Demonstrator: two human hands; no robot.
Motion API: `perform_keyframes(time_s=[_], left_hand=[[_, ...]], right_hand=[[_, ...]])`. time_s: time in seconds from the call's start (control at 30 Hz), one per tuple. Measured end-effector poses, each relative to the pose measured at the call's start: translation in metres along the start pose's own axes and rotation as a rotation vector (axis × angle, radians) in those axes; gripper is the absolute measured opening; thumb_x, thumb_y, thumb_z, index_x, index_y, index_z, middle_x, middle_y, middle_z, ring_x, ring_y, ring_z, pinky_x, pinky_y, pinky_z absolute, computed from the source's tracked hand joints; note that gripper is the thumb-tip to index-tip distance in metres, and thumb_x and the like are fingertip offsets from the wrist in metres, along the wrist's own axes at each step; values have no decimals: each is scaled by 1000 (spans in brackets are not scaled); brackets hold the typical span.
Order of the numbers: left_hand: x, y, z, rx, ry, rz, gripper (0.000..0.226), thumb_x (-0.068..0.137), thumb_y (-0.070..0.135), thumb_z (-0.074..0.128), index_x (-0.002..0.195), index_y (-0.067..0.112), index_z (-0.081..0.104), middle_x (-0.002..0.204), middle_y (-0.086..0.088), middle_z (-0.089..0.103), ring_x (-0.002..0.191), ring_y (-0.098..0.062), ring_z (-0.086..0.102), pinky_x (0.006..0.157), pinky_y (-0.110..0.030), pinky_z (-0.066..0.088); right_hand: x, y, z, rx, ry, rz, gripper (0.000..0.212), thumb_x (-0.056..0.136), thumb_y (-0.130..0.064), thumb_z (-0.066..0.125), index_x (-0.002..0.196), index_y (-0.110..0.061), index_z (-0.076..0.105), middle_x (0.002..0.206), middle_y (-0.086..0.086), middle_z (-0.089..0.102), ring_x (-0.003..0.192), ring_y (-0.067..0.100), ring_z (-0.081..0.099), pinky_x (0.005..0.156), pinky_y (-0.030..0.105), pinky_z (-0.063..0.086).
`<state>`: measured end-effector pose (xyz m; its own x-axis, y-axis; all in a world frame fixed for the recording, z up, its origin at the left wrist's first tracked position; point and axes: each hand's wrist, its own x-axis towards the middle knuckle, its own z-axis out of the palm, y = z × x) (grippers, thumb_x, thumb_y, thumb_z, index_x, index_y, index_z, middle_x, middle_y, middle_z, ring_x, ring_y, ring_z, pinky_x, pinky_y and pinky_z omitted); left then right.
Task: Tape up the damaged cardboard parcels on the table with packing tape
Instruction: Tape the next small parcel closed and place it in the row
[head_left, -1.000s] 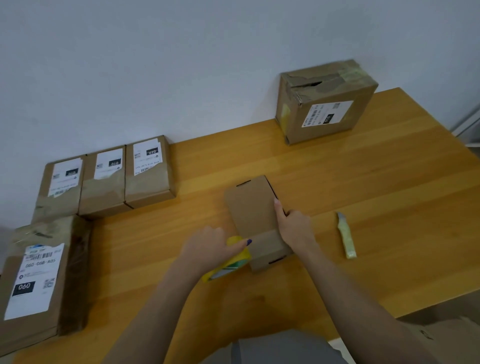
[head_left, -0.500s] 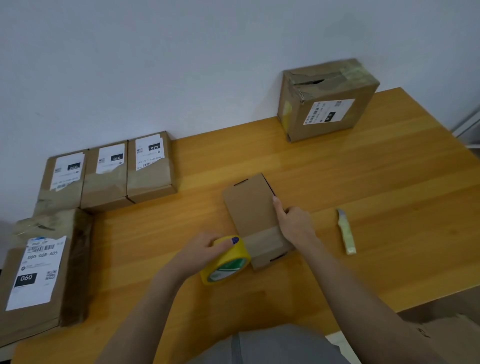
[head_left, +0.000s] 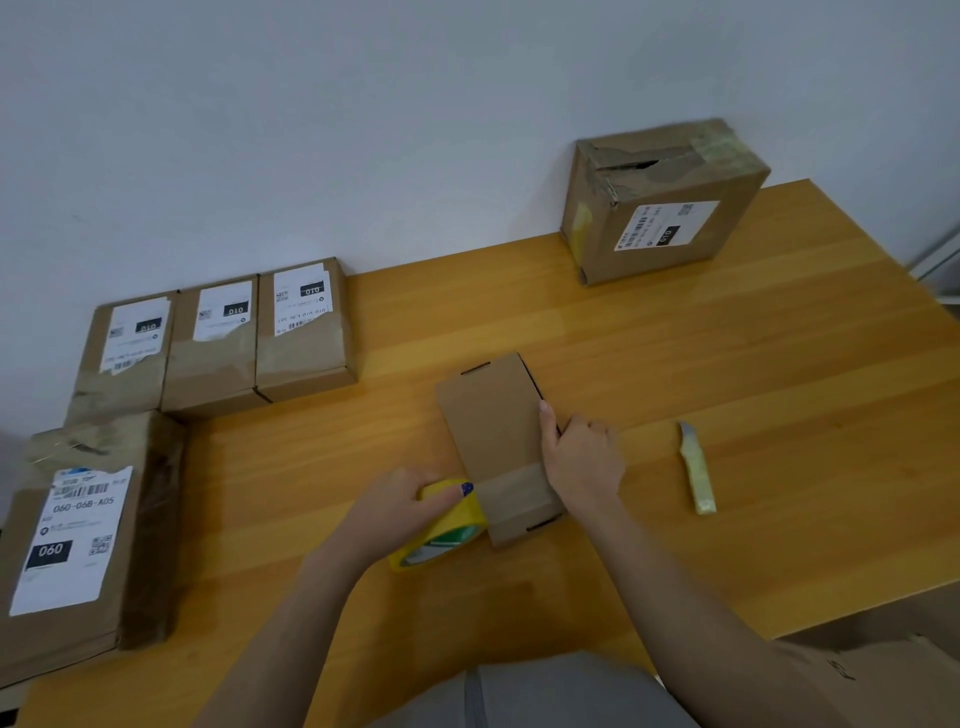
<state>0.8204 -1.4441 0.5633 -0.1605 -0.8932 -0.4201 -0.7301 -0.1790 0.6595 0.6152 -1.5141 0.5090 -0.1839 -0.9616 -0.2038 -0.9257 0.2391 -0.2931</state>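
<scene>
- Flat parcel sits on the table in front of you, and you're partway through a strip: a band of tape already crosses its near end.
- Your left hand grips the yellow tape roll, pressed right against the flat parcel's left edge.
- Your right hand clamps the parcel's right edge, thumb on top, holding it steady.
- Next move, I reckon: pull the roll down the left side, then cut. The cutter lies well off to the parcel's right, so one hand has to let go first.
</scene>
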Motion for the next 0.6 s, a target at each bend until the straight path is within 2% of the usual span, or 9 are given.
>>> perform_keyframes(time_s=[0.07,0.13,0.2,0.3,0.33,0.4,0.43,0.53,0.6], left_hand=[[0,-1,0,6,11,2,91,67,80,30,92,0,66,85,-23,64,73,-35,60,56,-38,40],[0,-3,-1,11,14,3,92,67,80,29,92,-1,66,85,-24,63,73,-36,59,56,-32,36],[0,-4,-1,20,13,-6,87,72,77,32,93,0,66,86,-23,64,73,-36,60,56,-33,37],[2,-3,-1,73,-10,-37,58,91,58,44,92,5,67,85,-20,66,76,-34,62,59,-40,42],[3,-1,-2,82,-17,-49,55,91,57,45,90,7,66,84,-19,66,79,-34,63,61,-41,44],[4,0,-5,81,-31,-70,65,83,67,42,90,7,65,84,-20,66,80,-34,64,63,-42,46],[4,0,-5,83,-35,-74,66,83,67,43,92,6,66,86,-19,67,80,-33,64,65,-44,47],[1,2,-2,114,-17,-85,35,94,47,49,90,15,62,85,-4,64,82,-24,63,76,-42,49],[0,3,0,123,3,-90,36,94,47,49,102,16,65,91,3,63,80,-17,61,77,-38,50]], right_hand=[[-2,-1,-2,-139,35,-11,69,99,-58,16,107,-8,62,114,15,60,113,31,48,91,44,37],[-2,-2,-2,-147,40,11,68,98,-59,16,114,-8,58,120,16,57,118,33,45,96,49,33],[-1,-3,-1,-137,31,30,65,98,-58,19,117,-7,55,122,17,54,118,34,44,97,52,33],[-1,-5,4,-165,132,-42,47,97,-48,43,101,-5,60,105,20,60,101,35,54,85,55,44],[-1,-8,4,-185,173,-76,37,93,-41,55,93,-4,62,100,20,62,96,36,57,79,55,48],[0,-17,7,-177,207,-144,24,87,-27,66,94,-4,63,108,22,62,102,37,59,78,56,50],[-1,-22,8,-134,188,-157,23,88,-23,66,100,-3,63,118,23,59,111,39,56,81,57,48],[-5,-31,19,39,202,-160,37,93,-26,58,120,0,56,132,27,51,124,44,47,91,58,45],[-9,-30,24,21,207,-182,50,97,-37,48,133,-1,49,139,27,46,130,43,42,99,57,41]])
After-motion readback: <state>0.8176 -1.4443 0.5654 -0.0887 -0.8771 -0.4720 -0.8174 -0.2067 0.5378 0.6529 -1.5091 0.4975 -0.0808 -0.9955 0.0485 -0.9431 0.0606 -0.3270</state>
